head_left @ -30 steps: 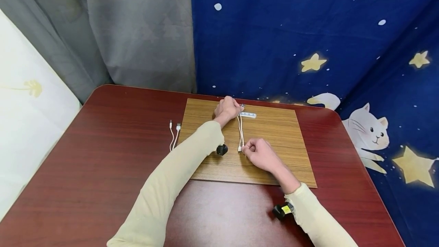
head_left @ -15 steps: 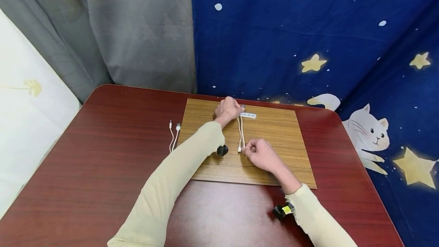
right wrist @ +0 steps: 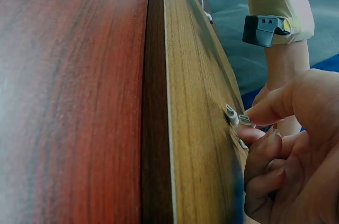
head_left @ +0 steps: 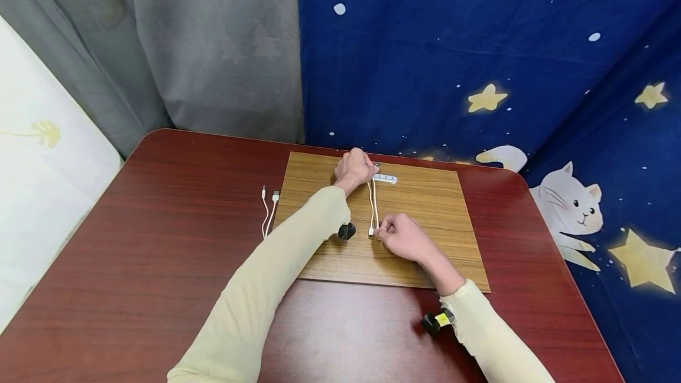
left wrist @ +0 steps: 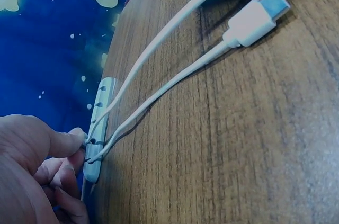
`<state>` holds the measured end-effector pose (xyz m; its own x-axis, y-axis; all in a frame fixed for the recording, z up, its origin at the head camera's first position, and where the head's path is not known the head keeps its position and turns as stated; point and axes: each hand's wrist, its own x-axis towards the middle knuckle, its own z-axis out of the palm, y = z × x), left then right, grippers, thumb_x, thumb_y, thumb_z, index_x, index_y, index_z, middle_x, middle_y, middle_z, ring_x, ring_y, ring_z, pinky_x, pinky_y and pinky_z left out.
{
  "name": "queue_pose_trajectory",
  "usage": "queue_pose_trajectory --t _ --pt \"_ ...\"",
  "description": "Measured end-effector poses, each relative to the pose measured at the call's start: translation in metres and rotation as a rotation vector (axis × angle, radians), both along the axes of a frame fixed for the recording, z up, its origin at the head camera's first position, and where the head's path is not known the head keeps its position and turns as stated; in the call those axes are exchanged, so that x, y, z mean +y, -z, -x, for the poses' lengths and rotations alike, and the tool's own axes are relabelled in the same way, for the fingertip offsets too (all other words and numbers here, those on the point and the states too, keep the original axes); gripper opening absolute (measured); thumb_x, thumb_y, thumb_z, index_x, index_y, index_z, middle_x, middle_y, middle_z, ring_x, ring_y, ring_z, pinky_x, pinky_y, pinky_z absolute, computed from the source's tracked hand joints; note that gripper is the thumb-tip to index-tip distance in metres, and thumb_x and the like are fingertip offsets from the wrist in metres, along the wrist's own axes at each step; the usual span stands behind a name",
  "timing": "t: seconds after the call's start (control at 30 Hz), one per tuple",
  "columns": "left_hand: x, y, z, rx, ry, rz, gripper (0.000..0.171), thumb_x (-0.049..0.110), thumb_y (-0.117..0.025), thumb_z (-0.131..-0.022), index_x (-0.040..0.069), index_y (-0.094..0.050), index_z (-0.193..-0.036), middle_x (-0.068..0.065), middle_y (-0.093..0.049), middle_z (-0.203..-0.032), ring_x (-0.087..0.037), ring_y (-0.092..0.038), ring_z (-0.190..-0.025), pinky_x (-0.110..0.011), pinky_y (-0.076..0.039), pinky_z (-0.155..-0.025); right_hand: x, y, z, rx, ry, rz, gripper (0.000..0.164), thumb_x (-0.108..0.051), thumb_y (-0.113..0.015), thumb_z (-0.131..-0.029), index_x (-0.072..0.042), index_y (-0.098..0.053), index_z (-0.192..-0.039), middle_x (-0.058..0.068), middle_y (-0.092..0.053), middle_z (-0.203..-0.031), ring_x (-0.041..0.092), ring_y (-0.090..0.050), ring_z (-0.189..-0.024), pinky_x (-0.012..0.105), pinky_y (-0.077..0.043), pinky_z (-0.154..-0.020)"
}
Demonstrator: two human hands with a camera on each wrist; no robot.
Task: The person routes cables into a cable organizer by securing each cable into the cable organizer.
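A pale cable organizer clip [left wrist: 91, 170] with slots sits near the far edge of a wood-grain board. Two white USB cables run across it, one seated in a slot near its end. Behind the clip my left hand [head_left: 354, 166] pinches one cable between thumb and finger, right at the slots. My right hand [head_left: 404, 237], nearer the front of the board, pinches that cable's USB plug [right wrist: 245, 120], holding the cable stretched toward me. Beside it, the second cable's USB plug [left wrist: 253, 21] lies on the board. My left fingertips are partly hidden in the head view.
The wood-grain board [head_left: 431, 223] rests on a dark red table [head_left: 159, 223]. Left of the board lie two more white cable ends, one with a USB plug [head_left: 275, 197] and one with a slim plug [head_left: 263, 192]. Curtains [head_left: 223, 46] hang behind the table's far edge.
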<state>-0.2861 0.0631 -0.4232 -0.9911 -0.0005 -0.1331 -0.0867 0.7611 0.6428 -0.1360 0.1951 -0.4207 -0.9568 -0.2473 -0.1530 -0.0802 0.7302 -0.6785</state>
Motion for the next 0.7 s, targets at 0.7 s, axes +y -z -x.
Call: queue_pose_trajectory --t 0.7 --pt "0.0049 0.0026 0.007 -0.03 -0.007 0.041 0.019 0.035 -0.074 -0.093 0.021 -0.07 -0.081 0.003 -0.067 -0.092 -0.022 -0.063 -0.088 -0.04 -0.047 -0.08 0.0031 -0.0007 0.01 -0.049 -0.052 0.008 0.026 -0.007 -0.065 -0.09 -0.009 -0.057 -0.065 -0.003 -0.047 -0.059 0.012 -0.04 -0.052 0.029 -0.032 -0.052"
